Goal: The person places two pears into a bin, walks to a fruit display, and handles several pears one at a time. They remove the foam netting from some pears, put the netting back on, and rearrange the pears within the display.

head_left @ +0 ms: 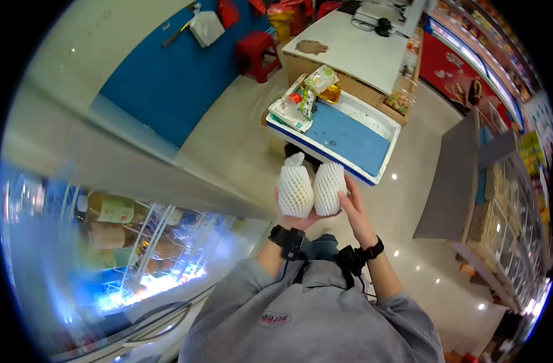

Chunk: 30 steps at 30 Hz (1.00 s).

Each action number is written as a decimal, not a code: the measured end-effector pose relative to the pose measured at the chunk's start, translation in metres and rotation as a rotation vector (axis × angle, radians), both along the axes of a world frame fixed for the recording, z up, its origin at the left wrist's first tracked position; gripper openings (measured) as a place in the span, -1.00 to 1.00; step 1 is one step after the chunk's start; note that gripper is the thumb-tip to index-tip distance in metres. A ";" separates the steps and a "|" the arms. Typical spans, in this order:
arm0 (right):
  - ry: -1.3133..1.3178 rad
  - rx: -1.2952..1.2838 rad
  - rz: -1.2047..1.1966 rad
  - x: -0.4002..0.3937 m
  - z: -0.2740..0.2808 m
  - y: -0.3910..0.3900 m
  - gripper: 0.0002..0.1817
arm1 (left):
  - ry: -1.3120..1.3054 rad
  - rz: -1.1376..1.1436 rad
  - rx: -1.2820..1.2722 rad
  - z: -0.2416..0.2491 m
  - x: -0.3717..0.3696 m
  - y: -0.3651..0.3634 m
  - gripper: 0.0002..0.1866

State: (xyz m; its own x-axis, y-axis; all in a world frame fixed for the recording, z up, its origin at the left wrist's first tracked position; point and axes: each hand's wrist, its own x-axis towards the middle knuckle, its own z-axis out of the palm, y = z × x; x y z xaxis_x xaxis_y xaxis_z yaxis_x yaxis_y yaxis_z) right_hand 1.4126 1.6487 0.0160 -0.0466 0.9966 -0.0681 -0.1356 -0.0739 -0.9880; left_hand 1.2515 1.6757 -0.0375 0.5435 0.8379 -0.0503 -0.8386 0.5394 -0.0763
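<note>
Two white foam-net sleeves are held side by side in front of my body, each bulging around something rounded that I cannot make out. My left hand point(299, 222) cups the left foam-net sleeve point(296, 189) from below; its netting is gathered into a tuft at the top. Its palm also reaches under the right foam-net sleeve point(330, 189). Around the outer side of that right one, my right hand point(355, 212) has its fingers and thumb closed. Most of the left fingers are hidden behind the sleeves. A black strap device sits on each wrist.
Ahead stands a white foam tray point(382, 163) with a blue mat and several packages. Behind it is a white-topped counter point(355, 54). A glass-door fridge with bottles point(110, 210) glows at left. A red stool point(258, 55) stands by the blue wall panel; shelving point(500, 212) lines the right.
</note>
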 end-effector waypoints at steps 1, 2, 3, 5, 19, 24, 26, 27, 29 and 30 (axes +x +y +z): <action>-0.019 -0.013 0.005 0.004 0.002 0.024 -0.35 | -0.024 0.060 -0.015 0.001 0.005 0.022 -0.03; -0.036 -0.024 0.009 0.007 0.002 0.047 -0.35 | 0.008 0.112 0.095 0.003 0.009 0.043 -0.05; -0.051 -0.031 0.008 0.010 0.001 0.069 -0.35 | 0.046 0.158 0.207 0.005 0.011 0.067 -0.07; -0.045 -0.022 0.040 0.014 -0.007 0.101 -0.40 | 0.062 0.308 0.093 0.002 0.007 0.110 -0.07; 0.126 -0.520 -0.132 0.055 -0.035 0.279 -0.49 | 0.437 0.453 0.000 -0.168 -0.145 0.475 -0.24; 0.078 -0.640 -0.060 0.013 -0.046 0.359 -0.53 | 0.695 0.256 -0.420 -0.268 -0.175 0.534 -0.26; 0.055 -0.681 -0.054 0.002 -0.053 0.377 -0.54 | 0.799 0.114 -0.447 -0.298 -0.177 0.541 -0.29; 0.043 -0.702 -0.051 -0.004 -0.057 0.387 -0.55 | 0.865 0.021 -0.464 -0.311 -0.177 0.544 -0.28; 0.030 -0.734 -0.064 -0.010 -0.060 0.398 -0.56 | 1.051 -0.117 -0.483 -0.332 -0.169 0.547 -0.26; 0.028 -0.746 -0.070 -0.011 -0.062 0.403 -0.57 | 1.114 -0.192 -0.483 -0.342 -0.166 0.549 -0.24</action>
